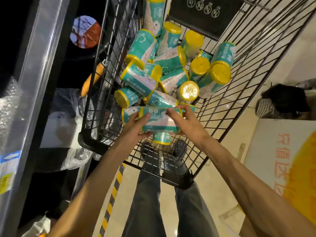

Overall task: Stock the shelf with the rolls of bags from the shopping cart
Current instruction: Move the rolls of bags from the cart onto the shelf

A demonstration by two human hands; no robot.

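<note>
- Reaching into the shopping cart (172, 177), both hands are gripping one roll of bags (159, 121) held crosswise just above the cart's near end.
- The left hand (136, 124) is curling round the roll's left part, fingers over the top and thumb underneath.
- The right hand (183, 121) is clasping the right part, fingers curled across the top edge and thumb at the lower edge.
- Another roll (161, 138) is showing just below the held one, and one more (130, 113) is lying behind the left hand; whether either is gripped cannot be told.
- A heap of teal-and-yellow rolls (171, 65) is lying further inside the cart, beyond the hands, some on end and some on their sides.
- The shelf (32, 79) is standing just left of the cart, its metal edge carrying a price label (8, 168), with clear plastic wrapping (75, 156) between it and the cart.
- A dark bag (283, 101) is lying on the floor right of the cart, near an orange-and-white poster (280, 159).
- The cart's wire side is standing between the rolls and the shelf.
</note>
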